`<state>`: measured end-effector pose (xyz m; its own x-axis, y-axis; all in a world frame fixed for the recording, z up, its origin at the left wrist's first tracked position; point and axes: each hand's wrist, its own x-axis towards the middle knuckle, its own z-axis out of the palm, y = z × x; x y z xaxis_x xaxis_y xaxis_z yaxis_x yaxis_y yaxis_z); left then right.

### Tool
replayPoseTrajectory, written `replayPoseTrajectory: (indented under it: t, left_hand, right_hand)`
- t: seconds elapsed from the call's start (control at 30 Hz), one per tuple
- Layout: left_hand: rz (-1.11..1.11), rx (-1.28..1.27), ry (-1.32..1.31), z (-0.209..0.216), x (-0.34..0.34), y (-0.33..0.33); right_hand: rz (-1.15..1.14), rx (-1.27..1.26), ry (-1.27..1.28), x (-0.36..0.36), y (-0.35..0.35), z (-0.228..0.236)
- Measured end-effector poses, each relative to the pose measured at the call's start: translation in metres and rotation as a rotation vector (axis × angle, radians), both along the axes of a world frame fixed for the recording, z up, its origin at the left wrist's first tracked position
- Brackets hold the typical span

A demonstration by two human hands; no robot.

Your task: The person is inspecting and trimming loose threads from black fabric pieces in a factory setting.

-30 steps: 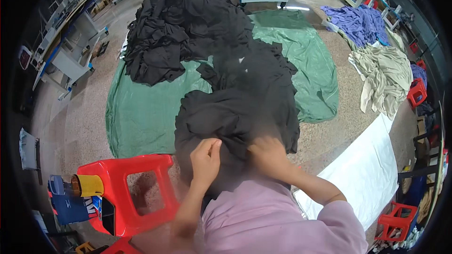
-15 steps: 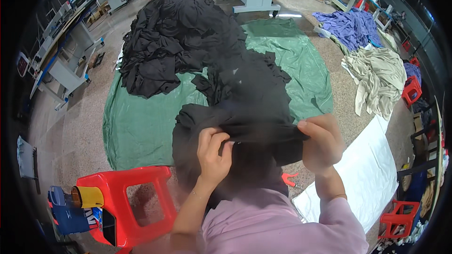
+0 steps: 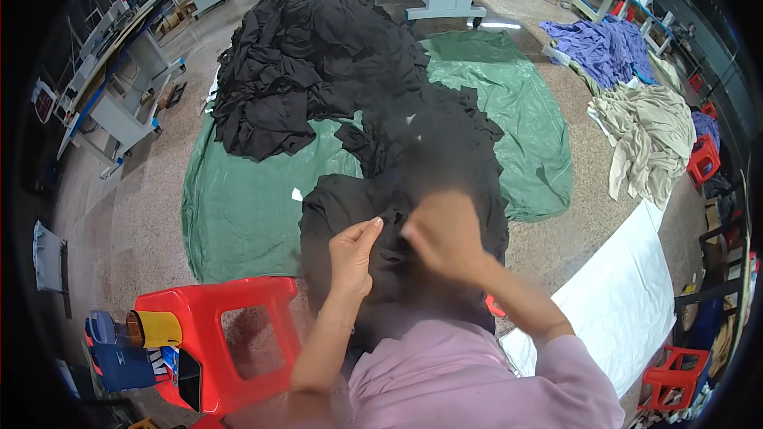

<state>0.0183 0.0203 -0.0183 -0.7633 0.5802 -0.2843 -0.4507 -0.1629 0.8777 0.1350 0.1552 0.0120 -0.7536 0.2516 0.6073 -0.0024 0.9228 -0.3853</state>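
Black cloth [image 3: 334,199] lies bunched across my lap and joins the dark fabric in front of me. Over it, my left hand [image 3: 352,256] is closed in a pinch, thumb against forefinger; whatever is between the tips is too small to make out. Close by on the right, my right hand [image 3: 447,232] hovers above the same cloth, its fingers smeared by motion. A small white scrap [image 3: 297,194] shows against the green sheet [image 3: 254,222], left of the black cloth. Farther off, a big heap of black cloth [image 3: 318,56] rests on that sheet.
On my left stands a red plastic stool [image 3: 230,290] with a dark blue bag [image 3: 127,365] and a roll of yellow tape [image 3: 155,329]. A white sheet [image 3: 612,286] covers floor to the right. Beige cloth [image 3: 648,131] and purple cloth [image 3: 600,48] are piled beyond it.
The black cloth stretched between my hands has dropped to my lap. My right hand has swung left, close to my left hand, which now pinches. A white scrap has appeared on the left.
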Motion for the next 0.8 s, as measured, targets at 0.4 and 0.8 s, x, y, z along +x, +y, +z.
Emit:
replayPoseTrajectory:
  t: [0.4, 0.8]
  left_hand:
    - [-0.038, -0.148, 0.716, 0.01, 0.015, 0.001]
    - [-0.499, -0.12, 0.407, 0.002, 0.001, -0.022]
  right_hand:
    - [0.167, -0.47, -0.098, 0.032, -0.031, 0.006]
    - [0.037, -0.323, 0.022, 0.036, -0.046, -0.003]
